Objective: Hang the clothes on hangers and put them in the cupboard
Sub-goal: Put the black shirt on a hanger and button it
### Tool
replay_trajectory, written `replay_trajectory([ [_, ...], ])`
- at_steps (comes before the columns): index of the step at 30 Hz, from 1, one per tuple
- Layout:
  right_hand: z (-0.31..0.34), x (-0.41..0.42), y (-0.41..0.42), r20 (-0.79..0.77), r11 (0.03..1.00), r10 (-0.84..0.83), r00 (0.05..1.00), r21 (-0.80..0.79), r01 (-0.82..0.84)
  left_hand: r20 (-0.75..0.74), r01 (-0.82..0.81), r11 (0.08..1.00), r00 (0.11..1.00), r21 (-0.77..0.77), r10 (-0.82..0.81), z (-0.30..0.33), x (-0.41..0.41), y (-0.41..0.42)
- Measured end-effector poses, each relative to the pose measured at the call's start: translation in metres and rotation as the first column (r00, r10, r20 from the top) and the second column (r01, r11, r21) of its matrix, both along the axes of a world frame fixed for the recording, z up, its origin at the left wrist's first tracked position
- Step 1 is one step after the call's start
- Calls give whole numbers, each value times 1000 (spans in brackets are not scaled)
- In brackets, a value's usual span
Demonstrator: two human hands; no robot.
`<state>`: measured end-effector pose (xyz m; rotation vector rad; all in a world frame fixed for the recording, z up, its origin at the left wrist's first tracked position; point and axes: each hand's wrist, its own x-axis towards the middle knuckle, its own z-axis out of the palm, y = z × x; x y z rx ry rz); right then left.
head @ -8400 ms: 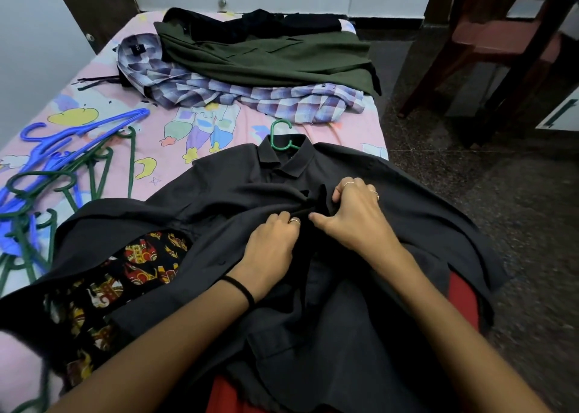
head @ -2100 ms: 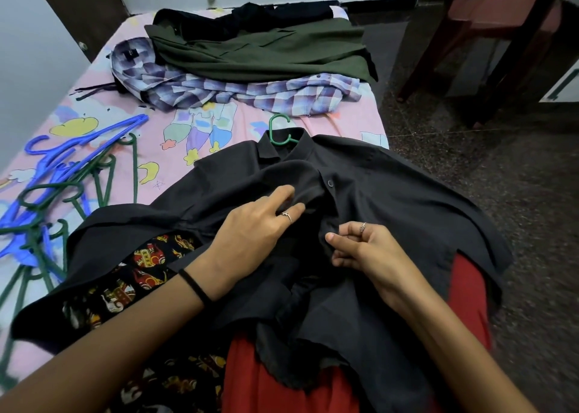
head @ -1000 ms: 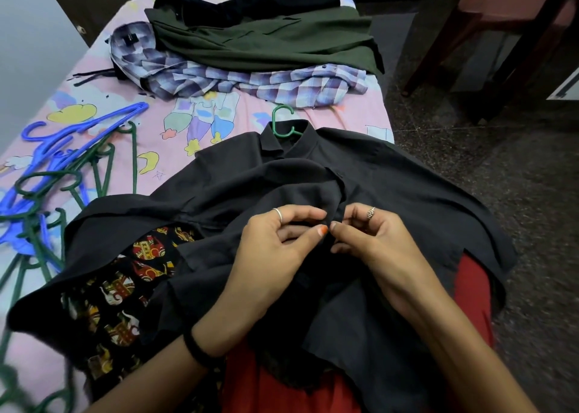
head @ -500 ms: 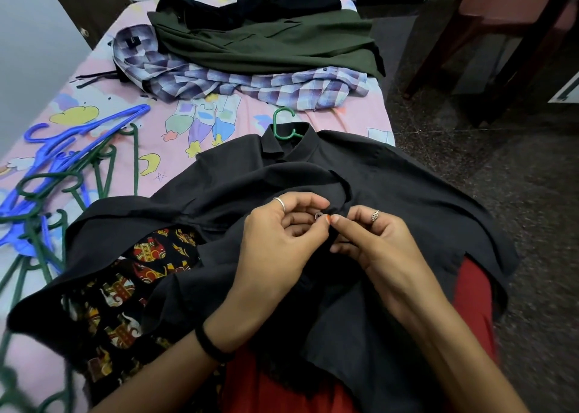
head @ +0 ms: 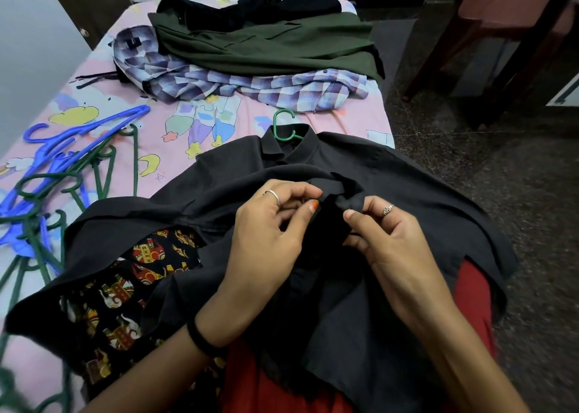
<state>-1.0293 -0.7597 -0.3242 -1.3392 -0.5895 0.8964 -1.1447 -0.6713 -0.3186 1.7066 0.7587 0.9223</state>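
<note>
- Change vs 0.5 s ago: button seen between fingertips then is now hidden; hands sit slightly further apart.
- Surroundings: spare hangers (head: pixel 56 174) piled at bed's (head: pixel 244 124) left edge; checked shirt (head: pixel 250 83) & green garment (head: pixel 266 46) lie beyond; chair (head: pixel 501 20) far right.
- Black shirt (head: pixel 407 187) lies spread on bed & lap, green hanger hook (head: pixel 282 124) protruding at collar.
- Left hand (head: pixel 266 234) & right hand (head: pixel 385 234) each pinch the shirt's front edge at mid-chest, fingers curled.
</note>
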Motion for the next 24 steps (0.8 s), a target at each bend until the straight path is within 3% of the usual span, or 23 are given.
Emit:
replay_trajectory([
  [3,4,-1,3,83,999,-23,996,-22,25,-9,28,999,1000,-24,-28,2,1,2],
  [5,6,-2,6,303,994,-79,950,-45,97,-12,37,999,999,-21,-37,4,2,2],
  [8,8,-8,12,713,965,-167,681,-24,262,5,32,999,999,-30,-32,5,3,1],
  [9,7,-11,14,773,959,-178,608,-1,282,13,24,999,1000,-40,-24,5,3,0],
  [11,6,-15,15,813,960,-183,553,27,278,25,8,998,1000,-59,-6,7,3,-1],
  [15,6,-16,14,763,972,-177,622,36,232,59,-25,988,998,-151,34,10,1,0],
  [19,9,-14,12,512,980,-150,846,-33,194,99,12,952,995,-307,19,13,0,1],
  [24,10,-11,12,281,982,-154,947,-62,178,100,6,934,994,-357,32,13,0,1],
])
